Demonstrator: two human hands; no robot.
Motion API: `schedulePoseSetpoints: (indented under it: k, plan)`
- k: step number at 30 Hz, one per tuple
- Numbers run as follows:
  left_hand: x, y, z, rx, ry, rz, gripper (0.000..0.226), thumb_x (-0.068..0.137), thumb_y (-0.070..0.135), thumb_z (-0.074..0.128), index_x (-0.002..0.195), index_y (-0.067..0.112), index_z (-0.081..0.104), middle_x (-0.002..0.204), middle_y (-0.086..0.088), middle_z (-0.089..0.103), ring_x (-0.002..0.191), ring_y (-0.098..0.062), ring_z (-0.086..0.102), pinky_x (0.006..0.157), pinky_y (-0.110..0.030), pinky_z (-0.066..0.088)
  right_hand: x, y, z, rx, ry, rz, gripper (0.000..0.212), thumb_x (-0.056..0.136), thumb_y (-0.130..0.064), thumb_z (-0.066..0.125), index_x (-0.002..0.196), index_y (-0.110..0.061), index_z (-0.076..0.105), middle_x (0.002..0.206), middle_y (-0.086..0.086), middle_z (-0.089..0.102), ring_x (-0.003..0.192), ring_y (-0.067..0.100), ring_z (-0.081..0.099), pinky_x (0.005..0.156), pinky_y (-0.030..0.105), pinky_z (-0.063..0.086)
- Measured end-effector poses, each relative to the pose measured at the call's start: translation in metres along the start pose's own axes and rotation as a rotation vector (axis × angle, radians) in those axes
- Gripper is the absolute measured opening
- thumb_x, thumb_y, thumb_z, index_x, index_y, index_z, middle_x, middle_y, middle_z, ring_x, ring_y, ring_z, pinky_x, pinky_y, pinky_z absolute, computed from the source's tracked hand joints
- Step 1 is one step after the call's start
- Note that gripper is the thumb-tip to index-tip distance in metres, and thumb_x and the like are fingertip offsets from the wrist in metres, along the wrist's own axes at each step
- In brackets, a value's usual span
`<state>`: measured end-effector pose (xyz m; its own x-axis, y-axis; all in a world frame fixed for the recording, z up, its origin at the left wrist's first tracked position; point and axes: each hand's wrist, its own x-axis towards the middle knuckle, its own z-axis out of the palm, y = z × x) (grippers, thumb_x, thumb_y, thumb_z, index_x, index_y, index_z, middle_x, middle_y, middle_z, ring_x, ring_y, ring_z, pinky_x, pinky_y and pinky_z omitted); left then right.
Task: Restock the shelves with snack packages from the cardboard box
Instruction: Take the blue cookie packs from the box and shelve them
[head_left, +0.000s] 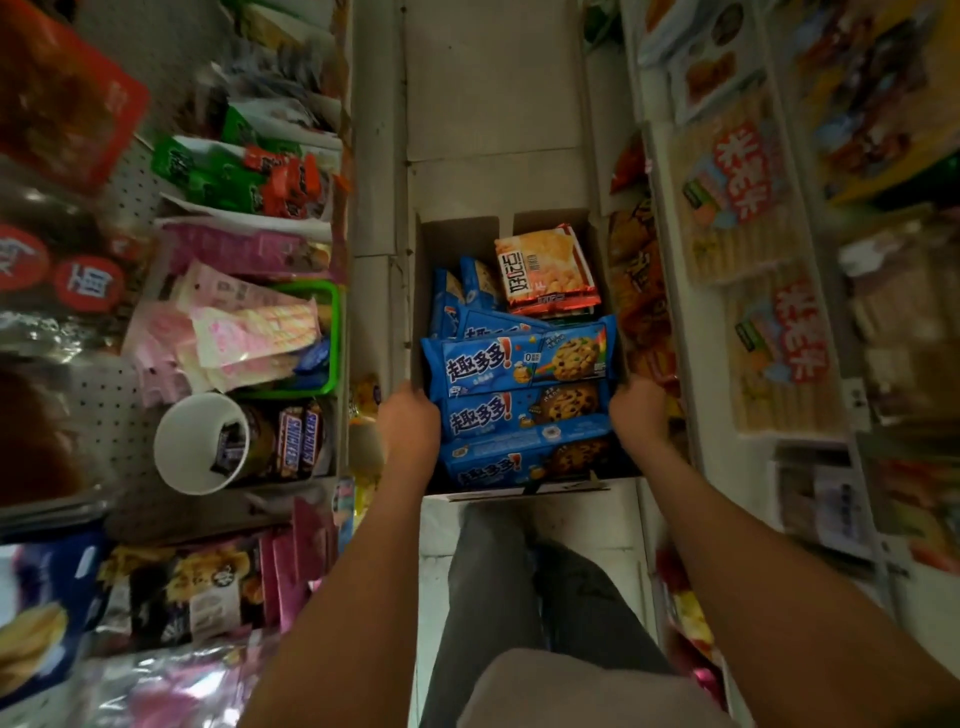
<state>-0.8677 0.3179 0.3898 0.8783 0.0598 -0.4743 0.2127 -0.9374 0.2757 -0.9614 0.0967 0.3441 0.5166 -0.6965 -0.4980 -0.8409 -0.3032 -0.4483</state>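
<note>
Curling over opposite side walls of the cardboard box (457, 236), left grip (410, 415) and right grip (638, 410) hold it, blue cookie packages (519, 359) inside.

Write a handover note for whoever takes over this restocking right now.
Left grip: holds the left wall of the cardboard box.
Right grip: holds its right wall.
Things: the box sits in the aisle between the shelves, holding blue cookie packs and an orange cracker pack.
Done: box brought to the aisle.
Left: take the packs out and shelve them; none is in hand.
</note>
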Motion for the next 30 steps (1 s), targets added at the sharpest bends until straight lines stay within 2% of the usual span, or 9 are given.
schedulePoseSetpoints:
  k: [5, 12, 18, 20, 23, 27, 30]
  plan:
    - [-0.055, -0.041, 0.018, -0.003, -0.040, -0.033, 0.029, 0.098, 0.012, 0.039, 0.114, -0.006, 0.056, 0.110, -0.028, 0.062, 0.102, -0.041, 0.059, 0.081, -0.041, 0.046, -0.057, 0.046, 0.005, 0.069, 0.000, -0.009, 0.021, 0.091, 0.001, 0.040, 0.099, 0.009, 0.059, 0.098, 0.026, 0.062, 0.088, 0.039, 0.059, 0.070, 0.039, 0.048]
    - [-0.108, -0.106, 0.049, -0.042, -0.053, -0.007, 0.029, 0.097, 0.010, 0.040, 0.114, -0.004, 0.058, 0.106, -0.028, 0.064, 0.099, -0.039, 0.060, 0.078, -0.039, 0.045, -0.127, 0.108, 0.036, 0.002, 0.002, 0.048, 0.023, 0.093, -0.002, 0.040, 0.103, 0.009, 0.058, 0.103, 0.028, 0.061, 0.093, 0.040, 0.058, 0.067, 0.033, 0.040]
    - [-0.141, -0.149, 0.087, -0.056, -0.071, -0.049, 0.029, 0.097, 0.011, 0.041, 0.108, -0.009, 0.059, 0.105, -0.030, 0.063, 0.099, -0.040, 0.060, 0.080, -0.041, 0.045, -0.162, 0.166, 0.073, -0.016, 0.038, 0.079, 0.022, 0.093, -0.001, 0.042, 0.094, 0.014, 0.059, 0.091, 0.029, 0.061, 0.086, 0.040, 0.060, 0.064, 0.032, 0.038]
    - [-0.146, -0.163, 0.107, -0.054, -0.084, -0.072, 0.029, 0.098, 0.012, 0.040, 0.111, -0.006, 0.058, 0.106, -0.029, 0.063, 0.099, -0.041, 0.059, 0.080, -0.040, 0.045, -0.164, 0.188, 0.088, -0.022, 0.023, 0.093, 0.022, 0.093, -0.002, 0.042, 0.092, 0.013, 0.059, 0.087, 0.026, 0.061, 0.085, 0.041, 0.061, 0.063, 0.032, 0.039]
    - [-0.148, -0.183, 0.150, -0.044, -0.081, -0.087, 0.029, 0.098, 0.016, 0.039, 0.111, -0.001, 0.059, 0.104, -0.025, 0.064, 0.095, -0.039, 0.060, 0.074, -0.036, 0.043, -0.156, 0.224, 0.118, -0.087, -0.002, 0.088, 0.024, 0.093, -0.002, 0.041, 0.095, 0.012, 0.060, 0.094, 0.030, 0.064, 0.086, 0.041, 0.061, 0.064, 0.035, 0.040]
    - [-0.133, -0.197, 0.206, -0.044, -0.077, -0.060, 0.029, 0.098, 0.012, 0.039, 0.112, -0.004, 0.059, 0.105, -0.027, 0.064, 0.096, -0.039, 0.061, 0.078, -0.038, 0.046, -0.135, 0.264, 0.155, -0.135, -0.016, 0.082, 0.026, 0.096, -0.006, 0.038, 0.102, 0.010, 0.059, 0.103, 0.028, 0.063, 0.094, 0.040, 0.059, 0.072, 0.038, 0.043]
    - [-0.118, -0.209, 0.252, -0.070, -0.050, -0.046, 0.029, 0.099, 0.012, 0.038, 0.112, -0.004, 0.058, 0.103, -0.027, 0.064, 0.094, -0.038, 0.061, 0.074, -0.037, 0.045, -0.113, 0.294, 0.190, -0.126, 0.018, 0.075, 0.028, 0.097, -0.006, 0.038, 0.104, 0.011, 0.059, 0.103, 0.029, 0.063, 0.095, 0.040, 0.059, 0.070, 0.035, 0.040]
